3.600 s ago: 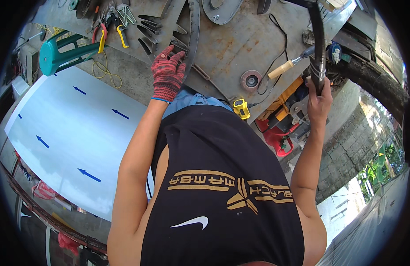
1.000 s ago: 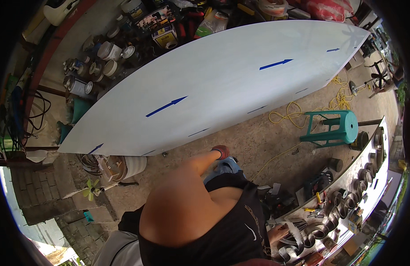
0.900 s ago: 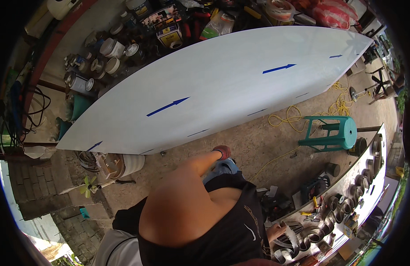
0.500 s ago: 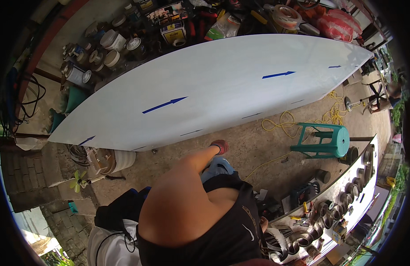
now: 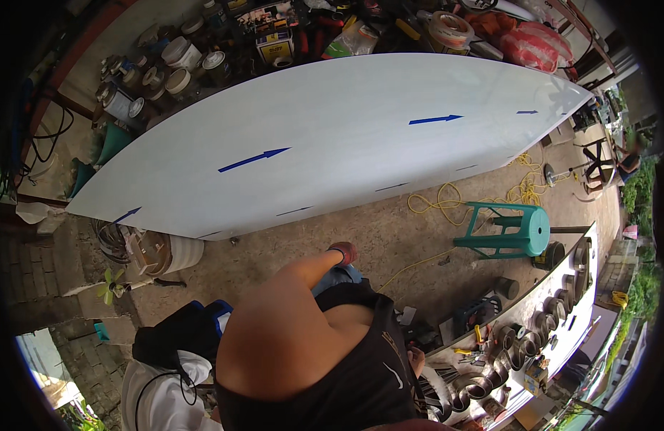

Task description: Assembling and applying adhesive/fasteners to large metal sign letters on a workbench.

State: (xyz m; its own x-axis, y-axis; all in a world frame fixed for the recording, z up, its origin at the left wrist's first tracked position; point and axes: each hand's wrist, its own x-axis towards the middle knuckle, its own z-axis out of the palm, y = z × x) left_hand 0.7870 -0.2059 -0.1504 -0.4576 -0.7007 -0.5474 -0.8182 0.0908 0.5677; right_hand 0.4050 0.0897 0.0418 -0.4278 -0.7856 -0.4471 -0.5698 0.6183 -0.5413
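My left arm bends across my body. At its end, my left hand point(image 5: 344, 252) lies over my blue-clad knee, a reddish patch showing there; its fingers cannot be made out. Beside my black top, a sliver of my right hand point(image 5: 417, 358) shows near the cluttered white bench point(image 5: 585, 305) on the right; what it holds, if anything, is hidden. In front of me stretches a large whitish panel point(image 5: 332, 122) with blue arrows on it, apart from both hands. Pliers with yellow handles point(image 5: 463, 351) and several dark ring-shaped pieces point(image 5: 509, 337) lie on the bench near my right hand.
A green plastic stool point(image 5: 537, 231) stands right of centre, with a yellow cord point(image 5: 526, 190) tangled behind it. Cans and tubs point(image 5: 180, 54) crowd behind the panel. A white bucket point(image 5: 186, 253) sits under its left end. Someone point(image 5: 629, 159) sits at far right.
The whole scene has shifted slightly left in the picture as my head turned. My left arm keeps nearly the same bent pose. No object has visibly been taken or let go.
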